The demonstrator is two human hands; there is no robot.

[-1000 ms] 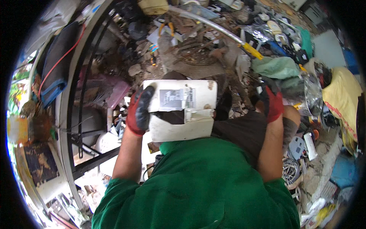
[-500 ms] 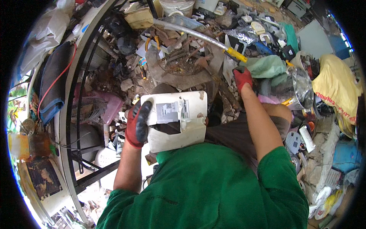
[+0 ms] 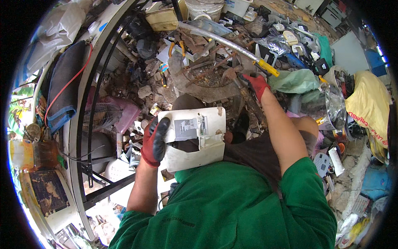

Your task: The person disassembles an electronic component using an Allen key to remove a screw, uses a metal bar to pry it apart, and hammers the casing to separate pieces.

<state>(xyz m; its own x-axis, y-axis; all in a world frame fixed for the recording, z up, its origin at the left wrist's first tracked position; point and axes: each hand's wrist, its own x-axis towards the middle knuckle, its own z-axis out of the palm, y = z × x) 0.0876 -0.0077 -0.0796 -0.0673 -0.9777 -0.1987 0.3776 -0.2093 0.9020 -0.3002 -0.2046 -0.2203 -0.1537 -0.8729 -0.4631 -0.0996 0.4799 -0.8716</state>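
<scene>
My left hand, in a red glove with dark grey coating, is closed on the left edge of a white plastic casing. The casing rests against my lap and belly; it has a grey label and a ragged hole through its middle. My right hand, gloved the same way, reaches forward over the scrap with its fingers stretched to the left. Those fingers are close to a rusty hammer-like tool; whether they touch it is not clear. A metal pole with a yellow end lies just beyond this hand.
Orange-handled pliers and a small screwdriver lie ahead among rusty scrap. A dark metal frame stands at my left. On the right are a green plastic bag, a clear container and a yellow bag.
My right hand has shifted left toward the rusty tool, its fingers now pointing left. My left hand keeps hold of the white casing. The whole view has shifted slightly.
</scene>
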